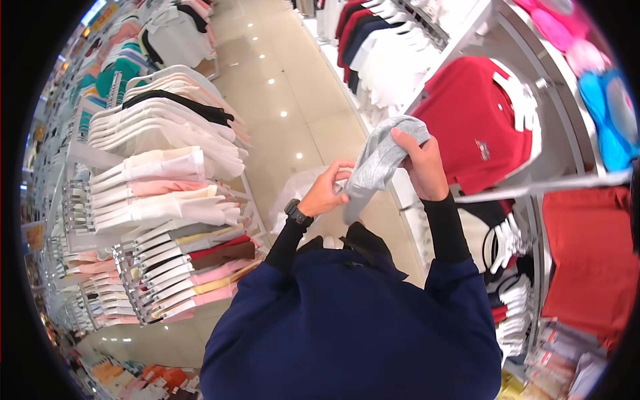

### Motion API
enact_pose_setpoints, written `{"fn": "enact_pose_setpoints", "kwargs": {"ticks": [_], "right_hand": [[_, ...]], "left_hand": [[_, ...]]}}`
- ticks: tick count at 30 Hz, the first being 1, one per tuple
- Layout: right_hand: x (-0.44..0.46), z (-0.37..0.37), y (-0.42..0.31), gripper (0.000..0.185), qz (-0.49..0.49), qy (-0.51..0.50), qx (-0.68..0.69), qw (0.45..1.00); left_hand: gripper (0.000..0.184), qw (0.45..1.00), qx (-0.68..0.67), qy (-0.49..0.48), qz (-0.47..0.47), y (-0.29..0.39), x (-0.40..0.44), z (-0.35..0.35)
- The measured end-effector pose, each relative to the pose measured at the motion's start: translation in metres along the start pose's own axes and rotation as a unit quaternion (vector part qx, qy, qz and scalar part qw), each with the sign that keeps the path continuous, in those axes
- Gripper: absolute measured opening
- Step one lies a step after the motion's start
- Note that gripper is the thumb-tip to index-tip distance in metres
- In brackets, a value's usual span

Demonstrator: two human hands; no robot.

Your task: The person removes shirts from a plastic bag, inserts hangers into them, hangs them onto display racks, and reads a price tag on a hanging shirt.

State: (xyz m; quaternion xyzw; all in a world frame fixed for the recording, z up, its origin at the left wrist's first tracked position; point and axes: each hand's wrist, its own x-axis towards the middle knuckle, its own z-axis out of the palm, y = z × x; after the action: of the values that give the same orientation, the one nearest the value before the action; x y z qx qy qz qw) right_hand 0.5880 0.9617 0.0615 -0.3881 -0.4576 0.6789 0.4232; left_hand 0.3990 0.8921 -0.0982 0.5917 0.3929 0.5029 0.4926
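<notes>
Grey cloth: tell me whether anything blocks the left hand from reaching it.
Nothing visible stands between the left hand and the grey cloth, which the right hand holds; whether the left fingertips touch it is unclear.

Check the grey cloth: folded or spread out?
Not spread: the grey cloth is gathered, looping over itself in the right hand. Whether it's neatly folded, I cannot tell.

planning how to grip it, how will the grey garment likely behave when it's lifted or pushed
The grey garment will probably be floppy, since it folds and droops from the right hand. Its thin-looking fabric suggests it is fairly light. Pushed, it would likely crumple rather than roll, given its loose creases.
</notes>
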Motion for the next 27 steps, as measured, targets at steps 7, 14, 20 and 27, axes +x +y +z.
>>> {"fn": "enact_pose_setpoints", "kwargs": {"ticks": [7,14,20,27], "right_hand": [[0.127,0.003,-0.003,0.022,-0.06,-0.075,0.05,0.994],[0.261,-0.016,-0.012,0.033,0.002,-0.204,0.024,0.979],[0.357,-0.03,0.053,0.079,0.227,-0.514,0.069,0.824],[0.43,0.007,0.09,0.088,0.236,-0.488,0.011,0.84]], "left_hand": [[0.046,0.987,0.11,0.082,-0.079,-0.004,0.101,-0.028],[0.051,0.936,-0.158,0.104,-0.297,0.026,0.165,-0.073],[0.037,0.851,-0.415,0.209,-0.243,0.026,0.198,-0.143],[0.03,0.809,-0.478,0.28,-0.198,0.019,0.225,-0.249]]}}
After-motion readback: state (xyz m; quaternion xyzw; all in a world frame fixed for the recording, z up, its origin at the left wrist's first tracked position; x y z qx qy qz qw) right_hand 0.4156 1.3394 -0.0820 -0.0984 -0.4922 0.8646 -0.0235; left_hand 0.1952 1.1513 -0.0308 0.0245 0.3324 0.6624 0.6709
